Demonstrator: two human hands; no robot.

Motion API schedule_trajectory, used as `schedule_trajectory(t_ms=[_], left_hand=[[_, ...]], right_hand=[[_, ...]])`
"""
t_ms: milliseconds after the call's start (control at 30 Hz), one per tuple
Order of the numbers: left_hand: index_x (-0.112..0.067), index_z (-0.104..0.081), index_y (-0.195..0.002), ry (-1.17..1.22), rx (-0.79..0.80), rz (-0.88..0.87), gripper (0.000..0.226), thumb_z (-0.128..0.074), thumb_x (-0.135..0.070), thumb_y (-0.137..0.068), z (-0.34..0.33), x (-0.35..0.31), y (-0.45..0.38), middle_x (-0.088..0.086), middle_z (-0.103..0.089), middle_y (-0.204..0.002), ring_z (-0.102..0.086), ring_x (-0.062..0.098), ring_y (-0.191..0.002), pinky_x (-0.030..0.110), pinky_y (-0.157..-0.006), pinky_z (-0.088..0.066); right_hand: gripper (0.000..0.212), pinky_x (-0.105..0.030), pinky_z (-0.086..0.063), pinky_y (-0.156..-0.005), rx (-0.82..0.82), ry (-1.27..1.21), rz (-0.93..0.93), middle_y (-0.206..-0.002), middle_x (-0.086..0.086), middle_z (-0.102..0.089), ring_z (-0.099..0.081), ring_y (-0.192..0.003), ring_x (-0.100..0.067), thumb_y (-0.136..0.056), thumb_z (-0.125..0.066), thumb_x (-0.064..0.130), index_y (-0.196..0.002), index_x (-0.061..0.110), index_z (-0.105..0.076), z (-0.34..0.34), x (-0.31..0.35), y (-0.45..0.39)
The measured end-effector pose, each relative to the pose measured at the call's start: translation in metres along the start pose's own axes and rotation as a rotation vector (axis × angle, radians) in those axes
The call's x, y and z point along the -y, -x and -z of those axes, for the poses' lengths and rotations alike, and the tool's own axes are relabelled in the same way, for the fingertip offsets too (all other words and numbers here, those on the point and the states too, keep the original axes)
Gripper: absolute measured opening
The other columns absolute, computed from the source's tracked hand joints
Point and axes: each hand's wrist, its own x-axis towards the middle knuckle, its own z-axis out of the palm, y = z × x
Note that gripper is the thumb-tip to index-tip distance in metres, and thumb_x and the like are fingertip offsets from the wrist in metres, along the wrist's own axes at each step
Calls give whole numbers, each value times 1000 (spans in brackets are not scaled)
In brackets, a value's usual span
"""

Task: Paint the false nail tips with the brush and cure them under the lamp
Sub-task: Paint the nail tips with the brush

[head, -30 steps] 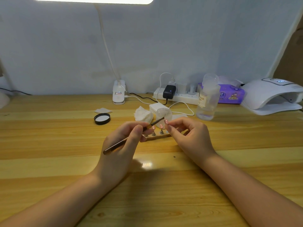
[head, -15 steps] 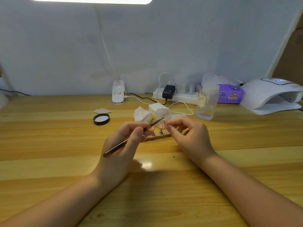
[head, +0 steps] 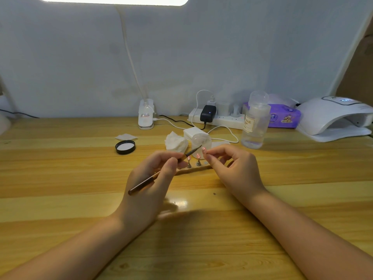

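Lettering reading "NAIL" shows on the pale label of the clear bottle (head: 254,126) standing at the back of the wooden surface (head: 60,178); the rest of that label and the print on the purple wipes pack (head: 282,117) behind it are too small to read. The white curing lamp (head: 333,118) sits at the far right with a lit display on top whose characters are blurred. The left hand (head: 149,182) pinches the brush (head: 161,172) between thumb and fingers, its dark tip raised toward the right hand (head: 232,168), whose grip is closed on a small pink nail tip (head: 203,149) held at the fingertips. Two more pink nail tips (head: 193,158) stand on little stands on a wooden strip (head: 193,170) between the hands. A black lid (head: 125,147), crumpled white tissue (head: 176,143) and a power strip (head: 218,119) lie further back. Compared with a second ago, both hands hold nearly the same pose and nothing on the surface has shifted.
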Motion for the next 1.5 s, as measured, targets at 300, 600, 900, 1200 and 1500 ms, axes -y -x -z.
schedule_trajectory(t_ms=[300,600,900,1200,1500], left_hand=[[-14,-69,-93,70,-48,-89,29,-53,-37,-85,-3,-6,0,4,-73,-84,-66,9,-79,21,-74,-50],[-17,-66,-98,2,-39,-177,12,-61,-14,-88,-3,-5,-2,-4,-65,-84,-61,14,-71,29,-65,-52],[-22,-69,-106,-87,-18,-201,23,-55,-31,-91,-3,-3,-2,-5,-69,-96,-65,18,-91,39,-75,-54],[-18,-70,-101,10,-3,-137,26,-57,-34,-85,-2,-3,0,3,-72,-91,-66,23,-88,44,-78,-53],[-18,-69,-100,14,-39,-139,25,-55,-33,-86,-1,-2,1,-1,-71,-89,-67,20,-88,38,-76,-53]], right_hand=[[9,-32,-49,-59,0,12,1,-76,8,-69,-57,-69,-13,-84,-71,21,-86,29,-72,0,0,0],[8,-37,-50,-60,13,13,-7,-77,7,-69,-58,-69,-14,-84,-71,23,-86,30,-72,0,0,1],[6,-38,-50,-62,24,31,-9,-78,6,-70,-59,-70,-14,-84,-71,25,-88,28,-73,0,0,1],[7,-35,-47,-60,18,17,-5,-78,5,-70,-58,-69,-17,-84,-71,23,-87,28,-73,0,0,0],[5,-31,-47,-59,5,7,-19,-78,7,-70,-56,-67,-12,-83,-73,23,-87,25,-74,-1,1,0]])
